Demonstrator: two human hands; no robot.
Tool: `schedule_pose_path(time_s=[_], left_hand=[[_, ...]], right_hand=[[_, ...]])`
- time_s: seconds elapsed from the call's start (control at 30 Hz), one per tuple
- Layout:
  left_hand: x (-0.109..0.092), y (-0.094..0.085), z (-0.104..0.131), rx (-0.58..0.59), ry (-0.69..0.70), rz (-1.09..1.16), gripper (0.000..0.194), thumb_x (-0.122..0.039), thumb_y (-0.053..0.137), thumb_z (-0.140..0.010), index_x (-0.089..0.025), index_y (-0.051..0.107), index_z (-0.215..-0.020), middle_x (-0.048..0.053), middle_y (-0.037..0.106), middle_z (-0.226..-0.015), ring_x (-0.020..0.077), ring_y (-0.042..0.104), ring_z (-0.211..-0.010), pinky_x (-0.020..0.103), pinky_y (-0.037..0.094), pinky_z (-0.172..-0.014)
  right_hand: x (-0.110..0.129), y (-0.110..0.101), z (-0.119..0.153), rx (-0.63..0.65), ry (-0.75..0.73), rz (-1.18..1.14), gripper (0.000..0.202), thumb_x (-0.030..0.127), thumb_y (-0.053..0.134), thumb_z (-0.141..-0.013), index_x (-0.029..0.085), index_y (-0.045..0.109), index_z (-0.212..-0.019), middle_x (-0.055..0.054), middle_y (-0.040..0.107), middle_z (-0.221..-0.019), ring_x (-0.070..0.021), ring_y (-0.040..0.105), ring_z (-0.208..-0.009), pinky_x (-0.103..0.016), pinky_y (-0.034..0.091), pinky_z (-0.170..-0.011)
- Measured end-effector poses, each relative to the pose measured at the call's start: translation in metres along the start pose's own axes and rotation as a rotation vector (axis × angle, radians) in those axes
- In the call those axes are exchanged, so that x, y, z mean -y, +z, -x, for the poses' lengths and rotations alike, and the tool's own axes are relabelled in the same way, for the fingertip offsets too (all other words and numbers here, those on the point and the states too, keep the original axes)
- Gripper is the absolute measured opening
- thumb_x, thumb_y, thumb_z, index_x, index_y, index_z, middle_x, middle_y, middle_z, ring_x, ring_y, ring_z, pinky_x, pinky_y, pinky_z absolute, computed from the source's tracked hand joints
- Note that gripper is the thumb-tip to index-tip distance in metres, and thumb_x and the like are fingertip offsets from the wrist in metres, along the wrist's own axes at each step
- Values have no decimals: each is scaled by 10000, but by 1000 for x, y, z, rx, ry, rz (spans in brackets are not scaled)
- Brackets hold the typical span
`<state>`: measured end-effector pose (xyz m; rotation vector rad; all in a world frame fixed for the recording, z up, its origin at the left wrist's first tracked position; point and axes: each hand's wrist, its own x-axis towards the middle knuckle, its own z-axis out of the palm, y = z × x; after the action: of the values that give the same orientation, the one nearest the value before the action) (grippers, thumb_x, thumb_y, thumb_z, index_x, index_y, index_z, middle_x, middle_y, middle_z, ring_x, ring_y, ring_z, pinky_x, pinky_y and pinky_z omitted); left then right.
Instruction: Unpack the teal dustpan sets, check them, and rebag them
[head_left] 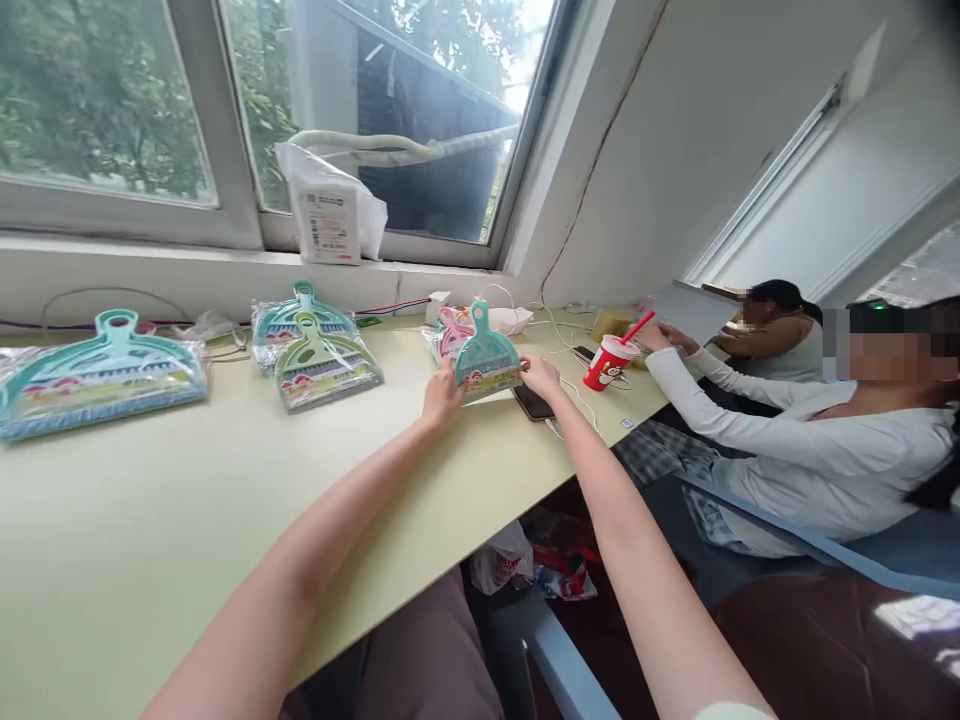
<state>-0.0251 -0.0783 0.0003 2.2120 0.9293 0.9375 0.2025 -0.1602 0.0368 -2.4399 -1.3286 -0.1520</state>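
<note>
A teal dustpan set in clear wrap (487, 359) lies on the pale green table (150, 520), on top of a pink one (451, 331). My left hand (442, 396) grips its left edge and my right hand (538, 376) grips its right edge. A dark phone (533, 403) lies just under my right hand. Two more wrapped piles sit further left: a green and teal pile (315, 352) and a large teal pile (97, 375).
A red cup with a straw (609, 361) stands to the right, beside white cables (577, 385). Two seated people (795, 430) are at the table's right end. A white package (330, 205) leans on the window sill. Bags (532, 570) lie under the table.
</note>
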Motion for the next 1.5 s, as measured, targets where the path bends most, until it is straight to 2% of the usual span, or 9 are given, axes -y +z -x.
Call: schedule_pose_path(time_s=[0.27, 0.4, 0.5, 0.6, 0.73, 1.13, 1.23, 1.37, 1.5], left_hand=[[11, -2, -39, 10, -40, -244, 506, -372, 532, -945, -131, 400, -1370, 184, 719, -982, 349, 704, -938, 374, 497, -741], [11, 6, -51, 19, -77, -226, 540, -393, 523, -940, -108, 398, -1382, 217, 721, -1020, 368, 706, -962, 388, 496, -751], [12, 10, -57, 15, -112, -229, 555, -398, 504, -942, -65, 410, -1376, 256, 714, -1040, 391, 702, -975, 411, 496, -768], [14, 12, -59, 23, -120, -209, 585, -411, 485, -945, -42, 401, -1391, 272, 711, -1041, 404, 701, -978, 428, 498, -774], [17, 9, -59, 51, -160, -137, 594, -431, 482, -944, -41, 415, -1388, 281, 708, -1041, 410, 702, -971, 443, 498, -778], [18, 4, -52, -8, -143, -115, 643, -451, 309, -1033, -43, 263, -1528, 229, 725, -966, 346, 715, -884, 373, 475, -750], [17, -1, -47, -29, 32, -170, 497, -379, 238, -1048, -106, 427, -1418, 165, 722, -911, 288, 700, -860, 347, 471, -794], [16, 2, -45, 88, 530, -296, 318, -199, 334, -989, -168, 641, -1064, 160, 708, -969, 278, 648, -1017, 367, 437, -961], [17, 11, -47, 120, 599, -467, 329, -54, 371, -892, -108, 688, -966, 211, 693, -913, 334, 629, -1013, 454, 398, -1020]], right_hand=[[40, 24, -47, -132, -116, 280, 387, 36, 531, -848, 98, 677, -1201, -222, 629, -1276, -326, 511, -1231, -461, 401, -1029], [50, 38, -55, -145, -34, 202, 452, -8, 417, -855, 75, 638, -1240, -263, 604, -1292, -337, 502, -1243, -533, 395, -1049], [66, 59, -51, -301, -6, 52, 535, 10, 350, -898, 81, 529, -1397, -272, 473, -1480, -342, 443, -1363, -598, 296, -1147], [89, 83, -49, -425, -134, -135, 629, 47, 341, -908, 156, 394, -1525, -169, 374, -1592, -271, 321, -1488, -518, 227, -1236], [111, 106, -56, -402, -133, -456, 662, 76, 284, -883, 166, 395, -1529, -128, 464, -1535, -212, 348, -1484, -455, 299, -1239], [91, 102, -73, -343, -41, -624, 704, 46, 324, -744, 163, 507, -1413, -63, 583, -1444, -166, 507, -1352, -339, 409, -1156], [93, 104, -76, -329, -13, -711, 661, 53, 335, -753, 164, 530, -1375, -50, 574, -1452, -146, 475, -1382, -276, 401, -1142], [87, 101, -80, -284, 70, -998, 646, 70, 302, -774, 129, 496, -1387, -83, 581, -1451, -120, 521, -1362, -264, 423, -1124], [73, 94, -78, -282, 174, -1284, 549, 134, 227, -866, 131, 497, -1343, -134, 626, -1398, -121, 608, -1290, -333, 493, -1078]])
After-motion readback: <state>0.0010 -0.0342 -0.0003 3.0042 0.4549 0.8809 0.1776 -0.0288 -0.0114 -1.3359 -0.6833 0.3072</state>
